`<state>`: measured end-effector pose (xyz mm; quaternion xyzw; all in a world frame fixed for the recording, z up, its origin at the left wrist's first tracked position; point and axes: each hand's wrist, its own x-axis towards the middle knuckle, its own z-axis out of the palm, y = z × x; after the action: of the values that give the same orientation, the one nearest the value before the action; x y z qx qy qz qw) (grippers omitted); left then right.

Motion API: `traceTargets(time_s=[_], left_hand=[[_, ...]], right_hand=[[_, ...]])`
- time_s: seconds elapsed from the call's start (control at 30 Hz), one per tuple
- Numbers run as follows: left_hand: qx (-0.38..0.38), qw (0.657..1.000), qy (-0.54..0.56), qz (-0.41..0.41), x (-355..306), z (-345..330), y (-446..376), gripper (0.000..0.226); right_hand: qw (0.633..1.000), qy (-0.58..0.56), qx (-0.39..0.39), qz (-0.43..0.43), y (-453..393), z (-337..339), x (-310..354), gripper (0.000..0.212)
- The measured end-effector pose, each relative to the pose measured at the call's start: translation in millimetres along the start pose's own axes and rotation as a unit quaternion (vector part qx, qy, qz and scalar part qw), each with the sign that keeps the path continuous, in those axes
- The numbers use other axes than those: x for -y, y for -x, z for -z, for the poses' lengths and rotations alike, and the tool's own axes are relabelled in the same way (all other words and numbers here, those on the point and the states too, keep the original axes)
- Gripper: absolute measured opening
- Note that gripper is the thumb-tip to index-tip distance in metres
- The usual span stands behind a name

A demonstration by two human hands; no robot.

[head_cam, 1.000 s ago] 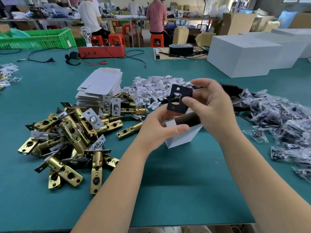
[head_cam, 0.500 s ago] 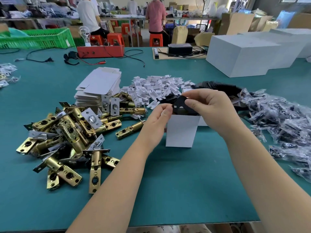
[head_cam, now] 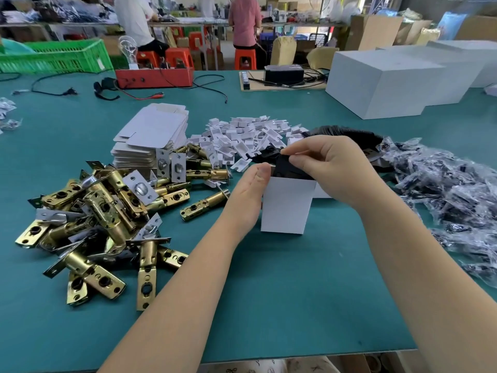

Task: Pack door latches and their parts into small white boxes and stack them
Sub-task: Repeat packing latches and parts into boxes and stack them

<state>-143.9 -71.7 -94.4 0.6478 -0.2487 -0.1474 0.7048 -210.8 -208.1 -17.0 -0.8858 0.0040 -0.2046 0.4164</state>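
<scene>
— Where's the box you're filling?

— The small white box (head_cam: 286, 207) stands upright on the green table (head_cam: 269, 305), just right of the frame's centre, open end up. My left hand (head_cam: 248, 196) wraps round its left side, thumb up at the top corner, fingers curled behind it.

— And your other hand?

— My right hand (head_cam: 338, 170) is over the open top. Thumb and forefinger pinch a black plate (head_cam: 286, 169), which sits partly down inside the mouth of the box.

— What lies closest around it?

— Just left of my left hand, one brass latch (head_cam: 204, 204) lies by itself. Further left, filling the middle-left of the frame, is the pile of brass latches (head_cam: 96, 219), some showing silver faceplates. Above that pile is a stack of flat white box blanks (head_cam: 152, 135). Straight above the box there's a heap of small white plastic pieces (head_cam: 247, 138), and behind my right hand a fanned row of black plates (head_cam: 347, 131).

— On the right?

— A spread of small clear bags (head_cam: 451, 200) with dark parts in them, running down the right edge.

— Further back?

— Big white cartons (head_cam: 382, 84) in the upper right, a red tray (head_cam: 154, 78) with cables at upper centre-left, a green crate (head_cam: 53, 56) in the upper left corner. Two people (head_cam: 243, 20) sit on orange stools at the far benches, backs turned.
</scene>
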Motion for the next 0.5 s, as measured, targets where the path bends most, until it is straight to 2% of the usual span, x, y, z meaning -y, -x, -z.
traceTargets(time_s=[0.1, 0.27, 0.37, 0.43, 0.5], left_hand=[[0.001, 1.0, 0.007, 0.001, 2, 0, -1, 0.048], [-0.045, 0.996, -0.049, 0.059, -3, -1, -11, 0.081], [-0.093, 0.99, -0.09, 0.048, 3, -5, -14, 0.06], [-0.091, 0.986, -0.139, -0.008, 9, -10, -11, 0.052], [-0.071, 0.977, -0.197, -0.039, 10, -14, -6, 0.054]], right_hand=[[0.998, -0.04, -0.056, -0.005, 1, -6, -1, 0.025], [0.974, -0.151, -0.149, -0.085, -5, -4, -8, 0.022], [0.962, -0.181, -0.173, -0.107, -8, -3, -11, 0.024], [0.954, -0.214, -0.171, -0.123, -8, -3, -12, 0.022], [0.951, -0.222, -0.168, -0.134, -6, -3, -14, 0.019]])
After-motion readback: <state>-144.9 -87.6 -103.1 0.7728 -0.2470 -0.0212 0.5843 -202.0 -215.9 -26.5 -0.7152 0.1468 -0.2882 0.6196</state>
